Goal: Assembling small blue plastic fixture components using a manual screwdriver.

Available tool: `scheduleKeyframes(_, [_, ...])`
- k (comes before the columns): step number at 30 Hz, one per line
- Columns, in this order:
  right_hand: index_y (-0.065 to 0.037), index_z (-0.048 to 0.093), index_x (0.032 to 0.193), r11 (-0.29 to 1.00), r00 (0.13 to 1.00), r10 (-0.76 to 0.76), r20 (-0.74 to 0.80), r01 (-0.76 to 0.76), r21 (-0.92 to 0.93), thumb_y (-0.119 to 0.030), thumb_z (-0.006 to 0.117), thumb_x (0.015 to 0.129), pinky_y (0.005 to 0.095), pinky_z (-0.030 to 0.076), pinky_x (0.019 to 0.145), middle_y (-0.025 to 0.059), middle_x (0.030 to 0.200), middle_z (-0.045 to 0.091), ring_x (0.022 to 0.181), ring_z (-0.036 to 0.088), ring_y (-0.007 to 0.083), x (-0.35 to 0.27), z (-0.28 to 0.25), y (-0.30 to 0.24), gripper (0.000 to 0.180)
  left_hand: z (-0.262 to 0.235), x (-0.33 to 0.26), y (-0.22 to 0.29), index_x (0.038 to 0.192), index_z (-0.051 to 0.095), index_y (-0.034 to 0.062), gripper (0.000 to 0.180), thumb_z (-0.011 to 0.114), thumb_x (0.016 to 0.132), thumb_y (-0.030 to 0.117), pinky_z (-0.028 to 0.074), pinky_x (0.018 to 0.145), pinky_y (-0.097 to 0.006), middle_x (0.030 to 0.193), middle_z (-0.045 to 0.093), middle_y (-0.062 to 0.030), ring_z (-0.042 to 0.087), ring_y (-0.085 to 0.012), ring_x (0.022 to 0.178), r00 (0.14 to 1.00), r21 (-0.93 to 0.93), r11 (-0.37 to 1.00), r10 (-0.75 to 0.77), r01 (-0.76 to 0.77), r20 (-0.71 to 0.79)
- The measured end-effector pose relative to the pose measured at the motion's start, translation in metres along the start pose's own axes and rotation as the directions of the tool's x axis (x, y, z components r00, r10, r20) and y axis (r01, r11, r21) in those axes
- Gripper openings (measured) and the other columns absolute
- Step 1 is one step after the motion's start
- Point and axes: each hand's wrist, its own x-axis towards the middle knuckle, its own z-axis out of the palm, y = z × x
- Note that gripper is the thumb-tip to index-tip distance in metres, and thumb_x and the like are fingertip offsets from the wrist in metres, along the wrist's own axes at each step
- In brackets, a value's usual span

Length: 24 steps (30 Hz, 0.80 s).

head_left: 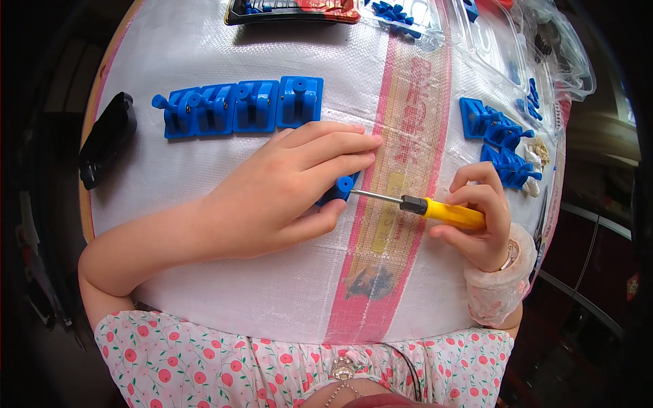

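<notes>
My left hand (289, 173) presses a small blue plastic piece (345, 184) down on the white woven sheet, fingers over the far side and thumb at the near side. Most of that piece is hidden under the hand; a round blue knob shows. In my right hand (488, 221) is a screwdriver (454, 215) with a yellow handle and black collar, held nearly level. Its metal shaft points left, the tip at the blue piece beside the knob; the exact contact cannot be made out. Beyond my left hand, several blue square-based plastic assemblies (257, 112) stand in a row.
At the far left lies a black elongated object (107, 139). More blue assemblies (500, 132) sit at the right, by a whitish bundle (535, 160). At the back are a black-and-red tray (292, 15), clear plastic containers (486, 41) and loose blue parts (394, 15).
</notes>
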Motion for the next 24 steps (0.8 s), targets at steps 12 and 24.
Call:
scheduleKeyframes(12, [0.001, 0.064, 0.096, 1.000, 0.996, -0.005, 0.092, 0.006, -0.014, -0.006, 0.082, 0.071, 0.0269, 0.047, 0.066, 0.0129, 0.090, 0.063, 0.078, 0.061, 0.0203, 0.000, -0.011, 0.007, 0.032, -0.001, 0.001, -0.001, 0.129, 0.051, 0.0018, 0.053, 0.062, 0.076, 0.000, 0.034, 0.111, -0.043, 0.141, 0.047, -0.0133, 0.041, -0.0321, 0.133, 1.000, -0.003, 1.000, 0.005, -0.005, -0.007])
scheduleKeyframes(24, [0.001, 0.065, 0.096, 0.999, 0.998, -0.023, 0.059, 0.026, -0.040, -0.006, 0.083, 0.068, 0.0273, 0.049, 0.069, 0.0127, 0.090, 0.063, 0.077, 0.062, 0.0208, 0.001, -0.007, 0.005, 0.034, -0.002, 0.001, -0.002, 0.129, 0.052, 0.0015, 0.053, 0.062, 0.077, 0.001, 0.035, 0.110, -0.043, 0.141, 0.047, -0.0133, 0.042, -0.0324, 0.133, 1.000, -0.009, 1.000, 0.007, -0.007, -0.006])
